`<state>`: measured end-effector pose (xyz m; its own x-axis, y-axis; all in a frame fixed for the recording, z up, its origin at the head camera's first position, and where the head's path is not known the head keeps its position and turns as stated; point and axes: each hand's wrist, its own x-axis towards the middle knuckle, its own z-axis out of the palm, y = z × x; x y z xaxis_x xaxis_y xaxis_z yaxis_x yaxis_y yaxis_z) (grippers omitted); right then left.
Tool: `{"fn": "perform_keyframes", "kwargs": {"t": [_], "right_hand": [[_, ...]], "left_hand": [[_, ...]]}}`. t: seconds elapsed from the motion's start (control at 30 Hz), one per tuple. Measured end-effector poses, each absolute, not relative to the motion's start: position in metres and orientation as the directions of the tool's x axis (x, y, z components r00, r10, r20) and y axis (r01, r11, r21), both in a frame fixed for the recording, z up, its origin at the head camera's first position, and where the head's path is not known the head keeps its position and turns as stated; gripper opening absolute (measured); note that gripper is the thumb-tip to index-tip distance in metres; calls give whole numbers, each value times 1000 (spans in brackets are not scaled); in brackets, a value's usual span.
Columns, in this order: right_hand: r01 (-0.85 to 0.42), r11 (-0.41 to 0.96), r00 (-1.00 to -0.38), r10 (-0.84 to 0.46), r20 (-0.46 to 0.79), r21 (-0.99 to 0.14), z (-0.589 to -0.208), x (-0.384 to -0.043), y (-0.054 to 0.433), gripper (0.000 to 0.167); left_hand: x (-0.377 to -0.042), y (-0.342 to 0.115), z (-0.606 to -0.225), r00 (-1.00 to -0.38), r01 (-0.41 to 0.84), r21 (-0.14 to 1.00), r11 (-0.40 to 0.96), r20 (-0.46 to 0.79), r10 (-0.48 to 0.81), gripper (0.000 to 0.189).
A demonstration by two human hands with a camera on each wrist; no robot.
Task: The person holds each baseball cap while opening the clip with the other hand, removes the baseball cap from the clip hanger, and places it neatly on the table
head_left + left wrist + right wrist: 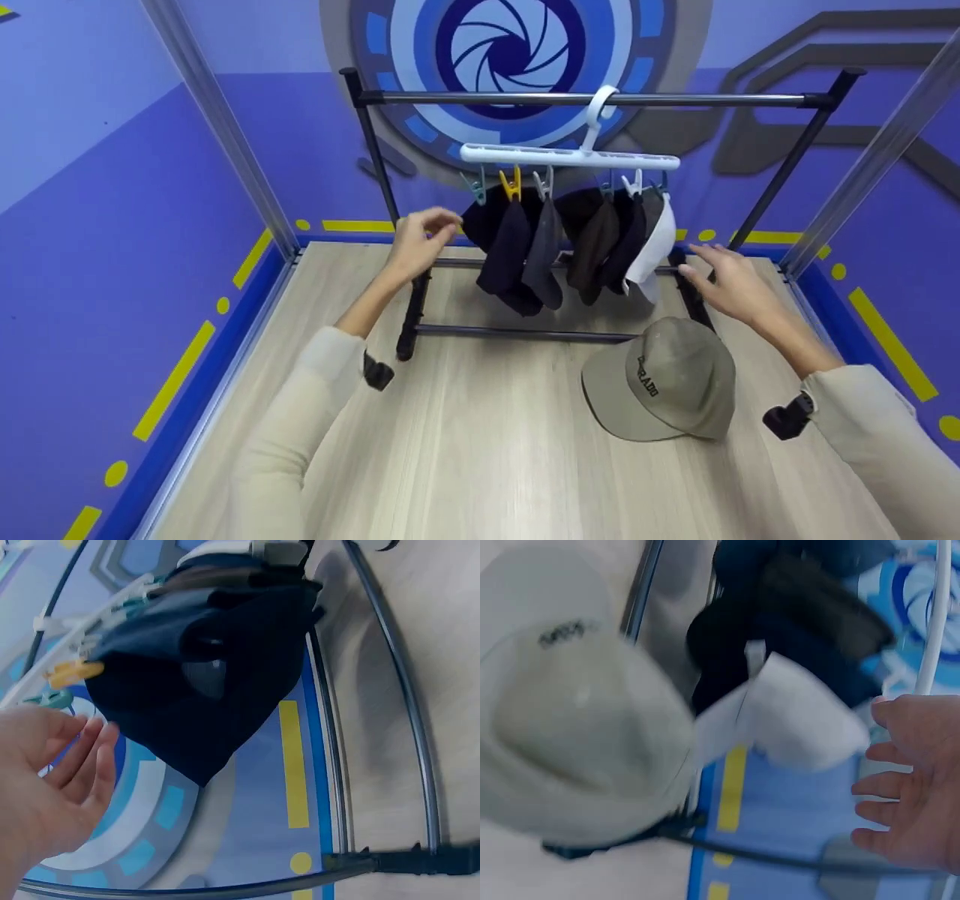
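Observation:
A white hanger [555,157] carries several caps pinned by small clips, among them a yellow clip [511,184]. My left hand [421,244] is beside the leftmost dark cap [480,221], its fingers loosely bent with nothing between them. In the left wrist view its fingertips are close to a teal clip [51,699]. At the other end hangs a white cap [654,244]. To the right of it my right hand [731,285] is held in the air, fingers spread and holding nothing. Below that hand an olive cap [686,375] lies on the table, brim to the left.
The hanger hooks over the top bar [487,98] of a black-and-metal rack. Lower rails [517,334] run across the wooden table [480,450]. Blue printed panels [120,225] enclose the table at the back and both sides.

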<state>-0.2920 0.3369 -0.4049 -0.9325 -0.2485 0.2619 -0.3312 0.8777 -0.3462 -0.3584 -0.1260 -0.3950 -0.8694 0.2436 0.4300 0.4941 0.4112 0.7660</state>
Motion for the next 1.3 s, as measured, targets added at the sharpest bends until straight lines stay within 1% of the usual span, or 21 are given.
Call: {"fn": "perform_keyframes", "kwargs": {"t": [0.07, 0.17, 0.23, 0.3, 0.4, 0.5, 0.6, 0.7, 0.8, 0.9, 1.03, 1.17, 1.3], "right_hand": [[-381, 853, -914, -291, 282, -355, -400, -293, 322, 47], [-421, 833, -898, -329, 292, -358, -393, -291, 299, 46], [-440, 824, -891, -351, 288, -358, -389, -290, 286, 46], [-431, 820, -899, -354, 257, -376, -385, -288, 272, 48], [-433, 810, -900, -368, 233, -396, -382, -286, 255, 48], [-446, 795, -895, -381, 234, -411, -380, -285, 241, 47], [-484, 770, -874, -397, 281, -416, -380, -284, 229, 44], [-519, 738, -851, -402, 338, -431, -379, -284, 219, 42], [-533, 697, -843, -391, 368, -480, -378, -285, 211, 40], [-528, 659, -848, -378, 371, -536, -377, -286, 205, 40], [-514, 645, -857, -369, 358, -565, -375, -289, 201, 42], [-510, 668, -859, -357, 368, -542, -374, -292, 200, 45], [-504, 692, -860, -343, 379, -517, -372, -296, 200, 44]], "left_hand": [[-370, -122, -393, -876, 478, 764, 434, 448, 176, 19], [-384, -114, -389, -893, 445, 786, 429, 424, 149, 27], [-391, -108, -386, -902, 431, 814, 390, 394, 174, 34], [-396, -102, -383, -906, 418, 846, 330, 359, 224, 42], [-399, -94, -380, -889, 420, 868, 264, 334, 314, 48], [-398, -87, -378, -855, 452, 862, 229, 346, 386, 46], [-395, -80, -377, -838, 462, 864, 199, 352, 417, 43], [-391, -73, -375, -823, 450, 882, 139, 349, 448, 40], [-384, -64, -371, -801, 455, 883, 116, 348, 488, 40], [-375, -51, -366, -786, 466, 873, 141, 335, 520, 42], [-365, -33, -360, -777, 495, 852, 173, 344, 527, 38], [-360, -19, -356, -771, 517, 840, 164, 374, 516, 35], [-360, -12, -352, -785, 496, 856, 144, 372, 495, 36]]}}
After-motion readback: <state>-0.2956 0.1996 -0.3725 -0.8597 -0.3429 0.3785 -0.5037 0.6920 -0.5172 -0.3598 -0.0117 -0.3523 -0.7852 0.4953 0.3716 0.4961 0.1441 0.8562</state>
